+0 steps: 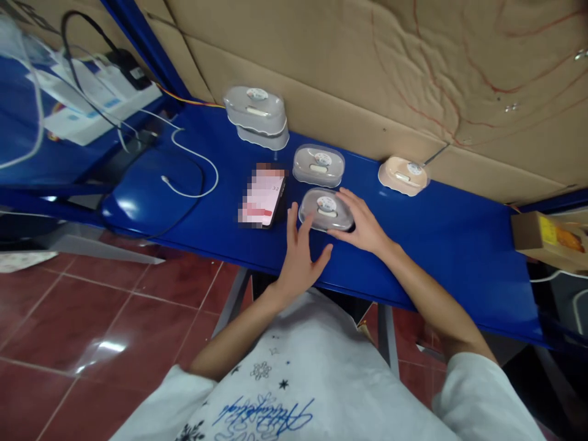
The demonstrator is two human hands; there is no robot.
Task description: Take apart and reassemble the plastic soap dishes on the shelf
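A small grey oval lidded box [316, 214] with a clear top, a round sticker and a pale tab lies flat on the blue table just in front of me. My right hand [364, 228] grips its right end, fingers at the back and thumb at the front. At the box's left front side, my left hand [303, 254] has its fingers spread and grasps nothing; whether a fingertip touches the lid, I cannot tell. Right behind sits a second grey lidded box [335, 174]. Left of my hands lies a phone [264, 199], its lit screen partly blurred.
Stacked grey boxes [256, 113] stand at the back left, a peach lidded box [399, 176] at the back right. A white cable [215, 174] and power strips [105, 110] occupy the left. Cardboard [321, 92] lines the table's rear; a carton [528, 239] is at far right.
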